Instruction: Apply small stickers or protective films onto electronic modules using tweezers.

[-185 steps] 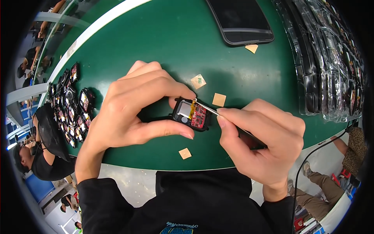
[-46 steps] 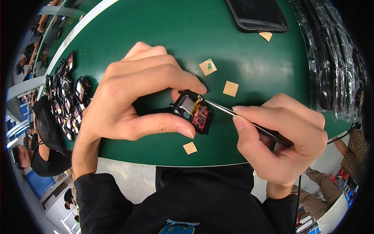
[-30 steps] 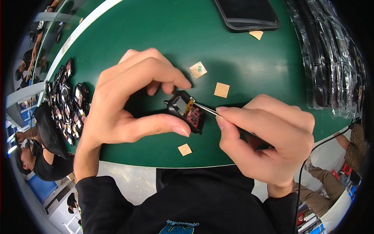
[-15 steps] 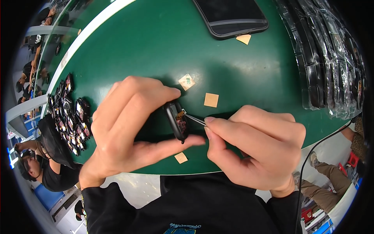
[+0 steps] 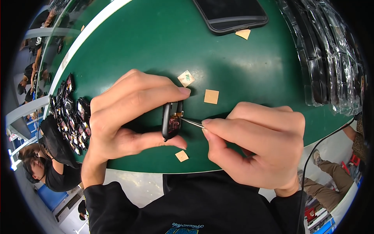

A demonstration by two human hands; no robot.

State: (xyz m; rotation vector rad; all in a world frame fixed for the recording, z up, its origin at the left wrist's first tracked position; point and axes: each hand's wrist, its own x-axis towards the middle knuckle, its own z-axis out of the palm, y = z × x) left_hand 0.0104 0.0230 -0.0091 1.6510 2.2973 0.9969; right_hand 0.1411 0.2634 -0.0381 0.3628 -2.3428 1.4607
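My left hand [image 5: 128, 113] pinches a small black device case [image 5: 170, 125] between thumb and fingers, tilted on edge so its red and gold insides face right. My right hand [image 5: 253, 144] grips thin metal tweezers [image 5: 191, 122], whose tip reaches into the open side of the case. Both hands hover just above the green table [image 5: 156, 46], close to its near edge.
Small tan paper squares [image 5: 211, 96] lie on the table around the hands. A dark phone [image 5: 230, 13] rests at the far edge. Several clear-bagged black parts [image 5: 331, 54] line the right side. A pile of small black cases [image 5: 72, 113] sits at the left.
My left hand has turned the case from lying flat to standing on edge. My right hand followed, keeping the tweezer tip at the case's inside.
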